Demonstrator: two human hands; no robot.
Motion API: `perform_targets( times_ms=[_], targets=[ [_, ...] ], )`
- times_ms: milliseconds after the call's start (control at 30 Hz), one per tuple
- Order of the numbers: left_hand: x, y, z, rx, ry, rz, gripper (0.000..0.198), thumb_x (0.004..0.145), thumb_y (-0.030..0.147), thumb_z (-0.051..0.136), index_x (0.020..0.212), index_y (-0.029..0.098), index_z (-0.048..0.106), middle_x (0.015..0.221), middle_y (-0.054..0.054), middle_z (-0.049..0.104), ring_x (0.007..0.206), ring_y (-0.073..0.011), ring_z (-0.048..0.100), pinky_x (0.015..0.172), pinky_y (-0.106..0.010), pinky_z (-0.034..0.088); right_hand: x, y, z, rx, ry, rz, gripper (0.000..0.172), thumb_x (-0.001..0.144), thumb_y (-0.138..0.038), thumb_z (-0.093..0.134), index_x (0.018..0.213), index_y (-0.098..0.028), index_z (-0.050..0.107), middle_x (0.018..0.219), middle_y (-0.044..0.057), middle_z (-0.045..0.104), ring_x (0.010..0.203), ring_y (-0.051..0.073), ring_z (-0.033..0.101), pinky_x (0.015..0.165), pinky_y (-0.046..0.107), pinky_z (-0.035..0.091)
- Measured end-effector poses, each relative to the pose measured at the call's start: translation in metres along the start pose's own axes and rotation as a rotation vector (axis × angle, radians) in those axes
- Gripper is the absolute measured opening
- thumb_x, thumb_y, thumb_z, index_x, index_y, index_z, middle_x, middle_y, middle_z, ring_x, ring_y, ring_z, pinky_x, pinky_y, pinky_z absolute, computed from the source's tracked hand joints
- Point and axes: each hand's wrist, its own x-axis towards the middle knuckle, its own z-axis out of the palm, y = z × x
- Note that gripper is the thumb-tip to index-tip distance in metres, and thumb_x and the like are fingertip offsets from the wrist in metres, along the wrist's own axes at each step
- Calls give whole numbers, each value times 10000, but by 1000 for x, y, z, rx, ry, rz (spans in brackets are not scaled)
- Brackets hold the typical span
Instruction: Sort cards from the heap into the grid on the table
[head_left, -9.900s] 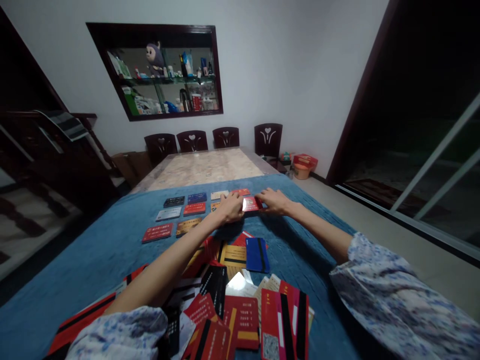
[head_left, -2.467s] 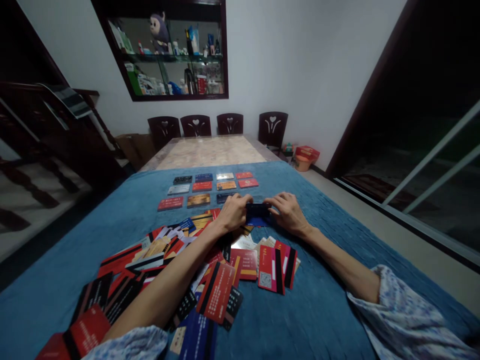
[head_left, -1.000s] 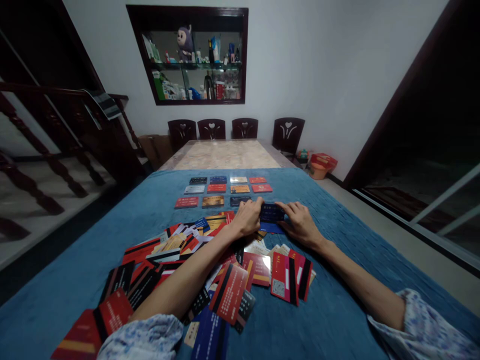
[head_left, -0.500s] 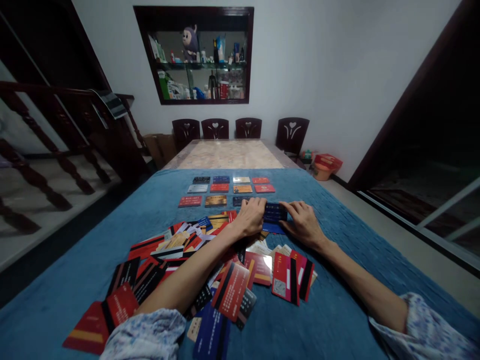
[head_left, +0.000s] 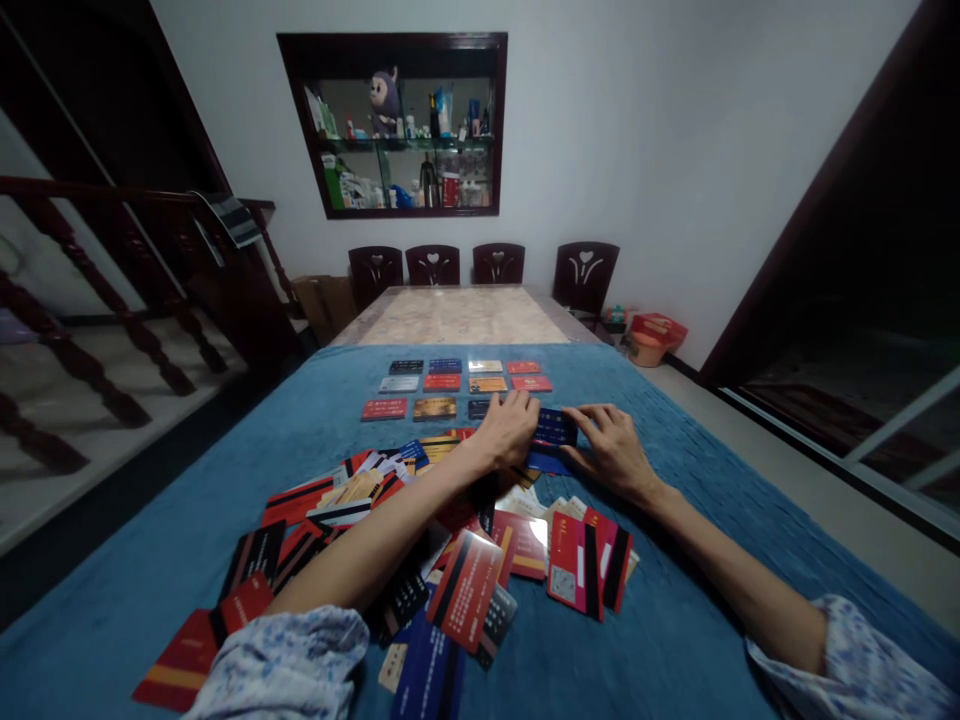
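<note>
A dark blue card (head_left: 556, 427) is held between my two hands, right of the third row of cards. My left hand (head_left: 510, 430) is closed at the card's left edge, beside another dark card (head_left: 478, 409) lying flat. Thumb and fingers of my right hand (head_left: 611, 443) pinch the blue card's right edge. Just below it lies a brighter blue card (head_left: 549, 461). Nearer me spreads a loose heap of cards, with a red striped card (head_left: 465, 590) on top and a pink-and-red card (head_left: 576, 565) to the right.
Beyond my hands, cards lie in neat rows, among them an orange card (head_left: 487, 384) and a gold card (head_left: 435, 408). A blue cloth (head_left: 300, 400) covers the near part of the table. Chairs (head_left: 587, 275) stand at the far end, below a wall shelf.
The view has tilted slightly, so everything sits a little lower in the picture. Both hands keep nearly the same place at the blue card.
</note>
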Motion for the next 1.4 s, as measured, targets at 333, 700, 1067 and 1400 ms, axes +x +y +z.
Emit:
perform_targets(
  times_ms=[333, 700, 1067, 1400],
  targets=[
    [4, -13, 2, 85, 40, 74, 238, 896, 199, 479, 1123, 130, 500, 1153, -169, 574, 1104, -305, 510, 938, -449, 378, 11, 1, 1, 7, -27, 4, 461, 905, -426, 513, 1298, -193, 574, 1105, 150, 640, 1009, 297, 523, 851, 427, 376],
    [-12, -42, -18, 31, -55, -29, 374, 834, 215, 555, 1192, 146, 473, 1266, -163, 542, 1202, -306, 463, 967, -459, 388, 52, -8, 2, -5, -176, -80, 507, 854, -441, 595, 1254, -130, 576, 1126, 160, 638, 1024, 282, 504, 839, 387, 362],
    [-24, -87, -28, -12, -59, -111, 460, 817, 245, 580, 1255, 168, 462, 1250, -153, 531, 1172, -311, 459, 947, -466, 407, 114, -27, 4, -16, -368, -118, 518, 834, -417, 643, 1289, -192, 541, 1166, 148, 611, 1072, 294, 488, 805, 372, 359],
    [-20, -125, -34, 33, -86, -191, 419, 827, 246, 582, 1226, 155, 494, 1243, -159, 532, 1170, -315, 472, 952, -469, 398, 167, -38, 24, -15, -473, -126, 483, 840, -412, 600, 1257, -175, 542, 1157, 145, 595, 1055, 294, 476, 765, 352, 353]
  ],
)
